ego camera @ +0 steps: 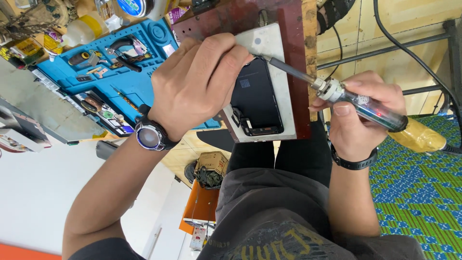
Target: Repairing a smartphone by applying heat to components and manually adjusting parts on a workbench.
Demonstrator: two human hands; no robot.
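I see the opened phone [255,94], dark and face down in its pale frame, lying on a reddish wooden board [293,58] just beside my left hand [197,84]. That hand is curled shut over the phone's upper edge, pressing it down. My right hand [358,113] is closed around a clear-handled soldering tool [356,101], its metal tip reaching the phone's top corner. A blue work mat [139,77] with small tools lies beyond the left hand.
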